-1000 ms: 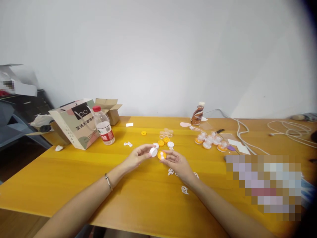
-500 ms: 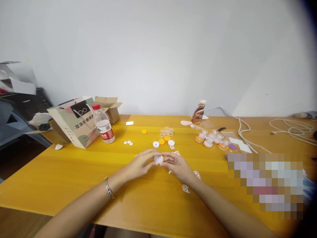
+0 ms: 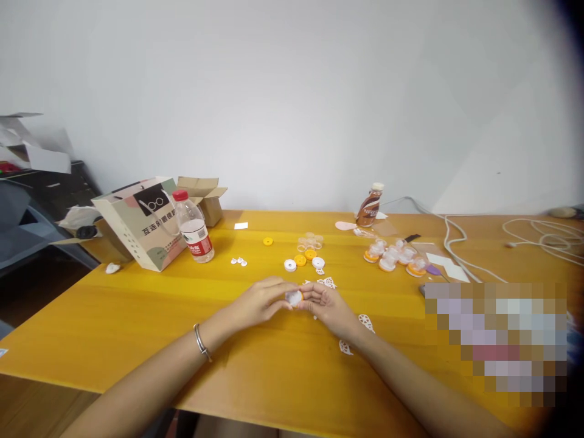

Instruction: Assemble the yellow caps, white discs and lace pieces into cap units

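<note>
Between both hands is a small round orange-and-white plastic piece [image 3: 294,297], its pale hollow side facing me. My left hand [image 3: 266,302] pinches its left edge with thumb and fingers. From the other side, my right hand [image 3: 325,306] grips the orange rim. Just beyond the hands lie white discs [image 3: 290,265] and orange discs [image 3: 300,260], with clear plastic rings [image 3: 310,241] behind them. White lacy cut-out pieces [image 3: 365,323] lie around my right hand and forearm. Small white knobs [image 3: 239,261] rest to the left.
A water bottle [image 3: 194,228], paper bag [image 3: 145,225] and cardboard box [image 3: 207,201] stand at left. Rear right holds a brown drink bottle [image 3: 370,207], several clear-topped orange-and-white pieces [image 3: 387,258], a purple-handled tool [image 3: 432,269] and white cables [image 3: 456,237]. A blurred patch [image 3: 497,340] covers the right side.
The round piece has tilted slightly in my hands, showing more of its hollow side. Both hands keep their hold. The whole view has shifted a little.
</note>
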Available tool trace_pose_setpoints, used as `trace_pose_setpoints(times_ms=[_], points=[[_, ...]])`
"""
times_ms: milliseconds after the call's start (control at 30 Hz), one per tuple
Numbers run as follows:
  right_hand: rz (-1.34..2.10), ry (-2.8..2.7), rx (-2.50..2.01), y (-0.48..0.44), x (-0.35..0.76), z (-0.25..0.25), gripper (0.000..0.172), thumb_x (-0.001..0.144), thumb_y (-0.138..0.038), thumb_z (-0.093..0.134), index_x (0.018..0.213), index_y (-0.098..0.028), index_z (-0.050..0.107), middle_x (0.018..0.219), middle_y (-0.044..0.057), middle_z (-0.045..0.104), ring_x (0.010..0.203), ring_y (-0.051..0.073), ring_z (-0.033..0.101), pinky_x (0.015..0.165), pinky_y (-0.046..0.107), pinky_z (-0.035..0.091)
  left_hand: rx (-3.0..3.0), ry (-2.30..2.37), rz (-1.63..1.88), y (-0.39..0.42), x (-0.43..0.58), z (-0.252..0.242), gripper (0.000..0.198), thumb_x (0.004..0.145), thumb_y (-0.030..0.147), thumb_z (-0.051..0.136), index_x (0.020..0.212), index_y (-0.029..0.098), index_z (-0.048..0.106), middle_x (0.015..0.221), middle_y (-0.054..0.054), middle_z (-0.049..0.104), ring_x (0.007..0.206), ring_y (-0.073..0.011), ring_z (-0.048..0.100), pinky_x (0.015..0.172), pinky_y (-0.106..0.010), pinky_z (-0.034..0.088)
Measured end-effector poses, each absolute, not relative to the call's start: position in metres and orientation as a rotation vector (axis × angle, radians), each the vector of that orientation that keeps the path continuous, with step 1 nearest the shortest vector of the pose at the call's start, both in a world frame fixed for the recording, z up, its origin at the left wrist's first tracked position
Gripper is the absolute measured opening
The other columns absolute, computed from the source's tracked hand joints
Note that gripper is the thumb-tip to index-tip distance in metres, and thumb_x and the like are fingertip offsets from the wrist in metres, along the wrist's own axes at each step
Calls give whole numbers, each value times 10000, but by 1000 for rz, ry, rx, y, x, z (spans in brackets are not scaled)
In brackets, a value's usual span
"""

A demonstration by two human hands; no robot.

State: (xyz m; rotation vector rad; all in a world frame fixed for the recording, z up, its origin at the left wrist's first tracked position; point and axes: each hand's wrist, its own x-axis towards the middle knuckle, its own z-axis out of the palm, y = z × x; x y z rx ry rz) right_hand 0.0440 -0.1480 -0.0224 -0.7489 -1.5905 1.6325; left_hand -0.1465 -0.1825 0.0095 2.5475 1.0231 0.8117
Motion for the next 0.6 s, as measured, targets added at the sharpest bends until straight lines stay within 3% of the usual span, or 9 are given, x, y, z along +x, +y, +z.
trace_pose_setpoints(times_ms=[233,600], points=[[1642,-1520,-820,-153,42,-16,368,557,-229,733,869,-211,540,710,-33,645,689,126,601,733,291,439,2378,1041,943,-185,-142,11,287,821,224,496,1106,200,510,996,-57,554,914,-156,519,823,-300,424],[1704,-1506,-799,-153,44,-14,265,565,-254,726,773,-190,575,768,0,659,705,128,602,718,281,446,2467,1012,815,-185,-146,11,310,832,228,474,1141,218,498,922,-49,554,838,-145,519,766,-281,427]])
